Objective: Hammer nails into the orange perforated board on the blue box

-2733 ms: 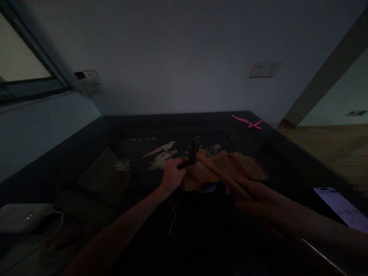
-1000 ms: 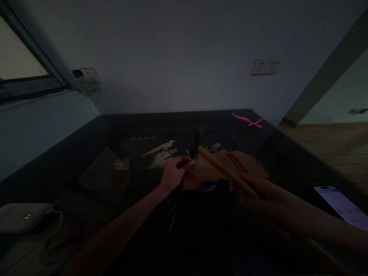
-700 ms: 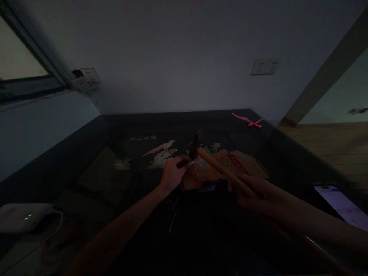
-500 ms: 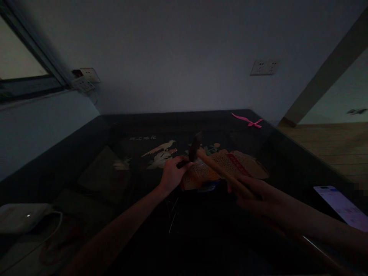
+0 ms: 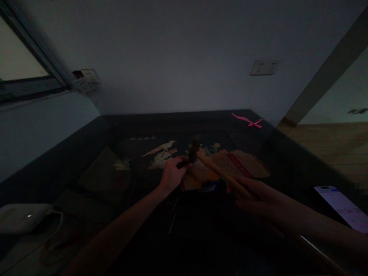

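My right hand (image 5: pixel 253 193) is wrapped round the pale wooden handle of a hammer (image 5: pixel 220 172). The dark hammer head points up and left, right by the fingertips of my left hand (image 5: pixel 172 172). Thumb and fingers of that hand pinch a small dark piece (image 5: pixel 182 164), too dim to name. Whether the head touches it, I cannot tell. Beneath them lies a crumpled dotted tan-and-orange wrapper (image 5: pixel 221 161) with a red band. Two thin pale lines, perhaps nails or sticks (image 5: pixel 172 223), show near my left forearm.
The dark tabletop (image 5: pixel 178 120) has a bird-and-flower picture (image 5: pixel 161 149). A pink ribbon (image 5: pixel 251 123) lies at the back right. A lit phone (image 5: pixel 342 207) is at the right; a white box (image 5: pixel 24 217) with a cable sits at the left. Sockets (image 5: pixel 264 67) are on the wall.
The hammer head has dropped very slightly beside my left fingertips. Otherwise my hands and the things on the table stay almost where they were.
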